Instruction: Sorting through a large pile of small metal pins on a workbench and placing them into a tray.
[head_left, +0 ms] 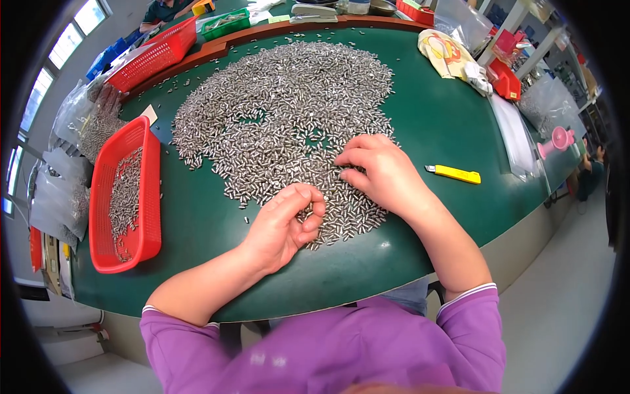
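Observation:
A wide pile of small silvery metal cylinders (282, 92) spreads over the green table. My left hand (285, 223) rests at the near edge of the pile with its palm turned inward. Its fingers are curled closed; what lies inside them, if anything, is hidden. To its right, my right hand (380, 171) reaches over the pile with the palm down. The fingers are bent, and a gap shows between thumb and forefinger. Those fingertips touch or hover just above the cylinders; I see nothing held between them.
At left stands a red plastic basket (152, 217) partly filled with cylinders, beside bulging clear bags (62, 190). A yellow box cutter (458, 174) lies right of my right hand. Farther off are a second red basket (157, 59), a green tray (225, 25) and a pink object (556, 141). Another person (164, 12) sits across.

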Available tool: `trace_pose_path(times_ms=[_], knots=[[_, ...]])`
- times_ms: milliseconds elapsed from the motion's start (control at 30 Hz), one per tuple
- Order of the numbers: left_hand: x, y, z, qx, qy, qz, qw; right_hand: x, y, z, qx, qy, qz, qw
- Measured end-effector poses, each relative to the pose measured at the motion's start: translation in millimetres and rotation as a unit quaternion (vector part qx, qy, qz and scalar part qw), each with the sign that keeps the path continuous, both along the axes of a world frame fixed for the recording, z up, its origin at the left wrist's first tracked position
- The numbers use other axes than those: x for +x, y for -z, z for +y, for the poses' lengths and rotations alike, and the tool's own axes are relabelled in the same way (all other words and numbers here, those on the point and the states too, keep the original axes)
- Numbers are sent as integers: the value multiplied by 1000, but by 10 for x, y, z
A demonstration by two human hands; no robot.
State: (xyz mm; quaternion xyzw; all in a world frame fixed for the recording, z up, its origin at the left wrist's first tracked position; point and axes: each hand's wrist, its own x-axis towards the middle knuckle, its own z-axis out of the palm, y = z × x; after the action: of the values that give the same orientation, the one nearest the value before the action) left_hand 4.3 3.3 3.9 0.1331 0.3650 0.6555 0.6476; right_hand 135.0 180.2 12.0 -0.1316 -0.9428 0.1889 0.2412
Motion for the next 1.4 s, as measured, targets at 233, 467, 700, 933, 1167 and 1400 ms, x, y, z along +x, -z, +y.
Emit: trace_pose_path(times_ms=[233, 467, 700, 933, 1167, 1400], knots=[[-33, 23, -10, 19, 14, -61, 998, -65, 9, -25, 32, -17, -4, 999], [-3, 5, -2, -13, 7, -44, 999, -62, -156, -165, -216, -152, 100, 959], [21, -22, -6, 13, 4, -11, 1000, -61, -151, -207, -265, -166, 71, 947], [-14, 4, 3, -20, 19, -70, 997, -54, 62, -30, 3, -35, -4, 999], [-44, 37, -17, -19, 26, -124, 992, -87, 5, -103, 30, -43, 39, 998], [-24, -28, 13, -1, 13, -67, 998, -52, -206, -265, -259, -148, 47, 953]])
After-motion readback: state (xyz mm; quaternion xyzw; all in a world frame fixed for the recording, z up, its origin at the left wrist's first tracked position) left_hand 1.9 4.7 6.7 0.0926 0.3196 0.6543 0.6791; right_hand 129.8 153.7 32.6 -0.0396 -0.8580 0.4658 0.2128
